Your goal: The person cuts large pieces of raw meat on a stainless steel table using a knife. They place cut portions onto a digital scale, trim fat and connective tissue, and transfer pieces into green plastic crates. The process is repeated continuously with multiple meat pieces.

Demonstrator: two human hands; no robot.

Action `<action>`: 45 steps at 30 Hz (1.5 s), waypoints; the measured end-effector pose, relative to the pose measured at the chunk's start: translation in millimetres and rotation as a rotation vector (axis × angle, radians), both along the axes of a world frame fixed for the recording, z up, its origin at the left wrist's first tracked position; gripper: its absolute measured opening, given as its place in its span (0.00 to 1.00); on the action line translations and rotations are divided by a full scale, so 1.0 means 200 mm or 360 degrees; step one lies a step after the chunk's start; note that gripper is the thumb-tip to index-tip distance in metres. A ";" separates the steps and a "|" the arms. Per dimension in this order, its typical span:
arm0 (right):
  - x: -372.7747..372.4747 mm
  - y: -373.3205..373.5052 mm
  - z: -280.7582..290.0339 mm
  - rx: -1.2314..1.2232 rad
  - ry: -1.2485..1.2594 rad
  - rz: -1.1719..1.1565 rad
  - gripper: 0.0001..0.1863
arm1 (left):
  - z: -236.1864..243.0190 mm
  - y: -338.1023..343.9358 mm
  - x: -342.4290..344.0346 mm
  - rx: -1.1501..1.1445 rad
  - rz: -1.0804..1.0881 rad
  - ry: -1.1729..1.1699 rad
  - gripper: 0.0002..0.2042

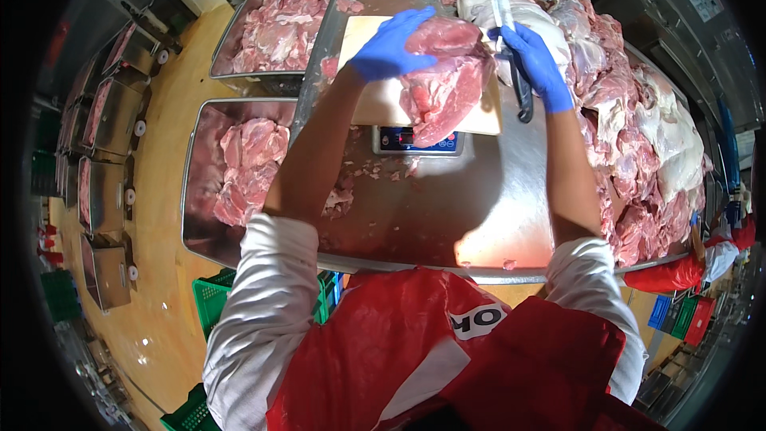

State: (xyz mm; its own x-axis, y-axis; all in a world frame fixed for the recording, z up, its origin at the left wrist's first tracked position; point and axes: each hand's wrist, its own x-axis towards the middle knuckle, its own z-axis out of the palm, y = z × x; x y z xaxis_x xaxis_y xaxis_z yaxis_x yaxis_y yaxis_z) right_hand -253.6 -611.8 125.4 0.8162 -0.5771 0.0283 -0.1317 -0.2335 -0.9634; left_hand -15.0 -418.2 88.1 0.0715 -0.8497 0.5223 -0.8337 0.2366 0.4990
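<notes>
A large piece of raw meat (447, 80) lies on a pale cutting board (375, 104), its lower end hanging past the board's near edge over a blue digital scale (391, 140). From the left, my left hand (392, 46), in a blue glove, holds the meat, with the thumb spread away from the fingers. My right hand (536, 64), also gloved in blue, is closed around the black handle of a knife (523, 96) just right of the meat. The knife's blade points up and away from me. Part of the board is hidden under the meat.
A heap of raw meat (630, 128) covers the right side of the metal table (415, 227). Two metal bins of meat, a far one (219, 60) and a near one (191, 183), stand at the left. Green crates (209, 297) sit below. Another person's red sleeve (666, 274) shows far right.
</notes>
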 end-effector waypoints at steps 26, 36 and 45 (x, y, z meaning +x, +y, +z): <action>0.05 1.01 -0.58 0.0260 -0.0560 -0.0607 0.11 | 0.18 -0.48 -0.02 0.0950 -0.0225 0.1191 0.20; -0.37 0.77 -0.43 0.0127 0.0125 -0.0478 0.11 | -0.08 -0.56 0.29 0.0440 0.0115 -0.0325 0.25; -0.24 0.63 -0.39 -0.0234 0.0137 -0.0306 0.09 | -0.24 -0.46 0.46 0.0697 0.0462 0.0688 0.32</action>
